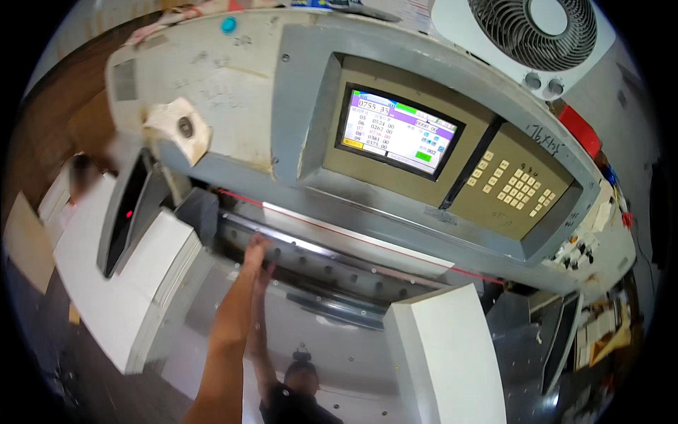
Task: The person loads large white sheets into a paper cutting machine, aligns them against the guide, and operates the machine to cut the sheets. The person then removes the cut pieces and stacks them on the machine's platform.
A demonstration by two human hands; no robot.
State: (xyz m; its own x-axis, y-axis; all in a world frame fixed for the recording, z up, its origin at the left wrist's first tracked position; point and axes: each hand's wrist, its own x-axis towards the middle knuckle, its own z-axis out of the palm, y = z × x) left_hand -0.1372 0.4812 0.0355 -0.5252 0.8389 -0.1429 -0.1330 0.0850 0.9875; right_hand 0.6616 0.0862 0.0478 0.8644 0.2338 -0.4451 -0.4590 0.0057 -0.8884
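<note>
My left hand (257, 250) reaches far forward over the shiny metal table (311, 353) of a large paper-cutting machine. Its fingers look bunched together at the long metal bar (304, 245) across the slot. Whatever they may hold is too small to make out. Below the hand, the table mirrors my arm and upper body. A tall stack of white paper (452, 353) stands to the right of my arm, and another white paper stack (152, 283) lies to the left. Behind the bar, a white strip (353, 233) runs beside a red line. My right hand is not in view.
A lit screen (395, 131) and a keypad (526, 187) sit in the machine's front panel. Dark upright guards (126, 215) flank the table. On top are a white fan (544, 28) and a roll of tape on a paper scrap (182, 127). At the far left, a blurred person (78, 177) is visible.
</note>
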